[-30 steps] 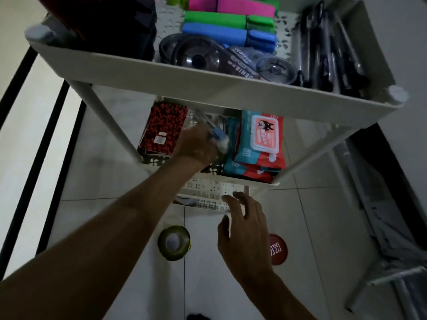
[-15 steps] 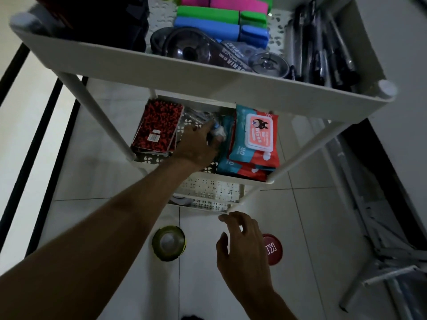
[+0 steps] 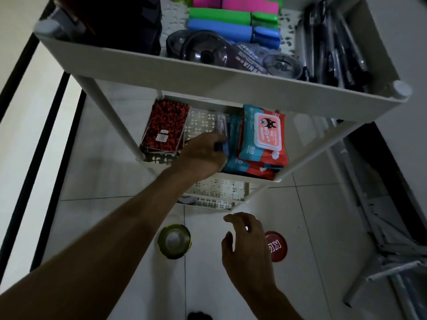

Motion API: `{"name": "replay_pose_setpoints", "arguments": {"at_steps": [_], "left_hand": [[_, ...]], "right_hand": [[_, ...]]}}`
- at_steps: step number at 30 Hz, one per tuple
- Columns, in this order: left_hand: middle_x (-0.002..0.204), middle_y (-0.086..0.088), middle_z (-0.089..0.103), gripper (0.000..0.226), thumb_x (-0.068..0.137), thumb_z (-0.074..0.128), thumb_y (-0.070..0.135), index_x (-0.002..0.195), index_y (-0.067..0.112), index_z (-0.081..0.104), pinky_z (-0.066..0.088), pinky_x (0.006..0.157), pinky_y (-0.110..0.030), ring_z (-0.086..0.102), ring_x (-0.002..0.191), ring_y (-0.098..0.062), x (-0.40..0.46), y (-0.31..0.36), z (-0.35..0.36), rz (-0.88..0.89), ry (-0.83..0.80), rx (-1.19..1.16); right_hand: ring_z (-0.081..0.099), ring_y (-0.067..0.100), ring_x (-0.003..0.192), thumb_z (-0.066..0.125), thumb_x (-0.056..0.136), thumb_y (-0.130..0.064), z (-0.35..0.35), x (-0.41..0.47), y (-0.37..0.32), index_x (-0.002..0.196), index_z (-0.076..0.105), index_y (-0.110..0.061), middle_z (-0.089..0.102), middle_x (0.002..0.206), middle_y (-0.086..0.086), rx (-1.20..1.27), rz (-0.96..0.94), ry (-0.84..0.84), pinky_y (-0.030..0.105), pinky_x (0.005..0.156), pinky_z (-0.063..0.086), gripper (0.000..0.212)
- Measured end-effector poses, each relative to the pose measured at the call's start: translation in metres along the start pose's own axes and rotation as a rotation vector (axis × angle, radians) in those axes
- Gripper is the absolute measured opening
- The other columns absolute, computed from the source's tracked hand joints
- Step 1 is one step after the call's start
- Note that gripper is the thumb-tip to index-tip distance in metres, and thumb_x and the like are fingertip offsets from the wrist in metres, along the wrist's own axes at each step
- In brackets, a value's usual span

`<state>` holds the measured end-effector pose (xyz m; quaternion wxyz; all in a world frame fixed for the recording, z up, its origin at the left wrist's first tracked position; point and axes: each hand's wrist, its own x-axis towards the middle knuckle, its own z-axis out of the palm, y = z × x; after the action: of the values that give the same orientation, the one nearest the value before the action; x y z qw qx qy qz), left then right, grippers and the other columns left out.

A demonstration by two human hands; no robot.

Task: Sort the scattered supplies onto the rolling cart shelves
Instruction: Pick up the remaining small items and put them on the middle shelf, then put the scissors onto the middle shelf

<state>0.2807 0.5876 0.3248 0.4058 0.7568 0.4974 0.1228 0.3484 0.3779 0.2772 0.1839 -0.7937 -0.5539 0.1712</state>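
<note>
A white rolling cart (image 3: pixel 208 75) stands in front of me. My left hand (image 3: pixel 203 153) reaches into its middle shelf and grips a small clear-and-blue packet (image 3: pixel 221 132), between a red speckled notebook (image 3: pixel 165 125) and stacked teal wipe packs (image 3: pixel 261 139). My right hand (image 3: pixel 247 243) hovers over the floor with fingers spread, holding nothing. A yellow-green tape roll (image 3: pixel 174 241) and a red round lid (image 3: pixel 276 247) lie on the floor tiles below the cart.
The top shelf holds coloured cases (image 3: pixel 233 21), round clear lids (image 3: pixel 205 51) and a row of black pens (image 3: pixel 332 42). The perforated bottom shelf (image 3: pixel 219 192) is partly seen. A folded grey metal frame (image 3: pixel 392 239) lies on the floor at right.
My left hand has pushed the small packet down onto the middle shelf beside the wipes. My right hand has drawn back from the bottom shelf edge toward me.
</note>
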Motion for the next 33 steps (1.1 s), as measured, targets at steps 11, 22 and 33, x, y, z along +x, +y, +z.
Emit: {"name": "replay_pose_setpoints", "arguments": {"at_steps": [11, 22, 33], "left_hand": [[0.119, 0.0, 0.053, 0.048, 0.084, 0.052, -0.006, 0.131, 0.006, 0.053, 0.033, 0.087, 0.0, 0.047, 0.106, -0.008, -0.042, -0.01, -0.005, 0.13, 0.278, -0.056], [0.14, -0.009, 0.051, 0.059, 0.076, 0.063, 0.024, 0.133, 0.008, 0.054, 0.038, 0.106, -0.043, 0.046, 0.13, -0.026, -0.212, -0.077, -0.015, 0.167, 0.27, 0.304], [0.149, 0.001, 0.042, 0.071, 0.082, 0.065, 0.031, 0.146, 0.018, 0.037, 0.035, 0.111, -0.04, 0.04, 0.135, -0.016, -0.397, -0.17, 0.046, -0.001, 0.07, 0.271]], "right_hand": [[0.055, 0.02, 0.118, 0.072, 0.081, -0.016, -0.001, -0.008, -0.003, 0.126, 0.058, -0.019, 0.06, 0.127, 0.004, -0.013, 0.008, 0.016, 0.036, 0.094, 0.05, 0.048], [0.029, 0.022, 0.143, 0.06, 0.087, -0.05, -0.01, -0.061, -0.022, 0.151, 0.02, -0.036, 0.028, 0.157, -0.001, -0.085, -0.055, -0.047, 0.042, 0.113, 0.029, 0.077], [0.025, 0.022, 0.144, 0.062, 0.086, -0.048, 0.059, -0.208, -0.023, 0.151, 0.013, -0.043, 0.019, 0.16, -0.002, -0.09, 0.03, -0.137, 0.04, 0.113, 0.022, 0.082]]}}
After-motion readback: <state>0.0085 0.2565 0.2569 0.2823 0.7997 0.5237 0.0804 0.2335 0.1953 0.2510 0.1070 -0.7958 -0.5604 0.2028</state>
